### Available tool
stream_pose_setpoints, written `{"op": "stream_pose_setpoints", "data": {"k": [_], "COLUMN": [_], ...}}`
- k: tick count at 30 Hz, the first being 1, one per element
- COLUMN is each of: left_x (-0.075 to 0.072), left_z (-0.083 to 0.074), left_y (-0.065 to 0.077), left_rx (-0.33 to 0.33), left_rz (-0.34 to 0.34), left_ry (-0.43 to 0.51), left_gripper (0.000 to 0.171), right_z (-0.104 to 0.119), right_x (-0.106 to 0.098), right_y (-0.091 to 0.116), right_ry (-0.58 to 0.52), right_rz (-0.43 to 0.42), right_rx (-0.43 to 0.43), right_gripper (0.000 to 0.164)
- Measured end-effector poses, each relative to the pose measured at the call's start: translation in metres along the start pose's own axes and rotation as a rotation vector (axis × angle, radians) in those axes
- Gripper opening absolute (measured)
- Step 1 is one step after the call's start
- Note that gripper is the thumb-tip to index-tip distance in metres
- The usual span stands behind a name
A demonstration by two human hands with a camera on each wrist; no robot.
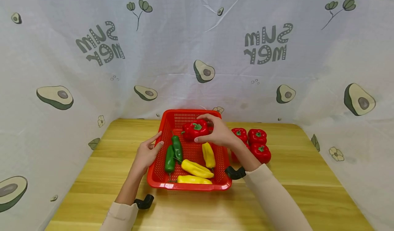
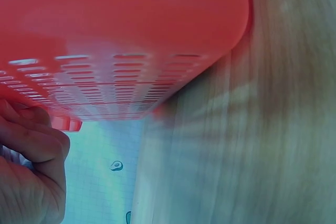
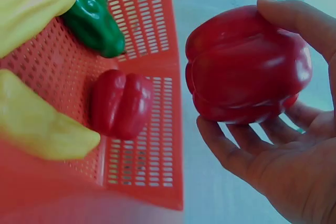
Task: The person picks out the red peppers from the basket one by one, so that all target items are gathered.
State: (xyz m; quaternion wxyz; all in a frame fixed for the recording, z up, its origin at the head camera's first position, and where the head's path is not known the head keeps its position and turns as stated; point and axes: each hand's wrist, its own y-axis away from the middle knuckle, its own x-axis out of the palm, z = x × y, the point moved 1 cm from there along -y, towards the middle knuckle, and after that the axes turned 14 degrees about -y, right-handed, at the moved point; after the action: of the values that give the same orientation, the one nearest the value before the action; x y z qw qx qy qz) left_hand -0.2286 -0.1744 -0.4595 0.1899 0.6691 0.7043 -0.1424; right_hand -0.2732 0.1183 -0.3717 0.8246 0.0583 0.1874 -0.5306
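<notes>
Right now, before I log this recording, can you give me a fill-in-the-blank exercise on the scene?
The right hand holds a pepper coloured ____.
The hand touching the basket is the ____ one.
Yellow peppers in the basket number ____.
Green peppers there number ____.

Missing words: red; left; three; two.

Within the basket (image 1: 195,187), a middle gap is bounded by green peppers (image 1: 176,148) toward the left edge and yellow peppers (image 1: 197,168) toward the near edge; the far end is obstructed by a held red pepper (image 1: 195,131). Room is left along the counter's (image 1: 301,169) right edge.
</notes>
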Motion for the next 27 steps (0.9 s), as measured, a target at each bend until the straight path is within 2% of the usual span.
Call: {"op": "stream_pose_setpoints", "data": {"k": [4,13,27], "left_x": [-0.002,-0.001,-0.001], "left_z": [-0.001,0.000,-0.001], "left_y": [-0.001,0.000,0.000], "left_rx": [0.005,-0.012,-0.012], "left_rz": [0.005,0.010,0.012], "left_ry": [0.003,0.003,0.003], "left_gripper": [0.052,0.052,0.053], "right_z": [0.002,-0.007,-0.035], "right_x": [-0.009,-0.030,-0.056], "right_y": [0.010,0.040,0.090], "right_ry": [-0.009,-0.121,-0.077], "right_rz": [-0.005,-0.019,-0.111], "right_rx": [0.002,0.021,-0.004], "right_gripper": [0.080,0.077,0.076]}}
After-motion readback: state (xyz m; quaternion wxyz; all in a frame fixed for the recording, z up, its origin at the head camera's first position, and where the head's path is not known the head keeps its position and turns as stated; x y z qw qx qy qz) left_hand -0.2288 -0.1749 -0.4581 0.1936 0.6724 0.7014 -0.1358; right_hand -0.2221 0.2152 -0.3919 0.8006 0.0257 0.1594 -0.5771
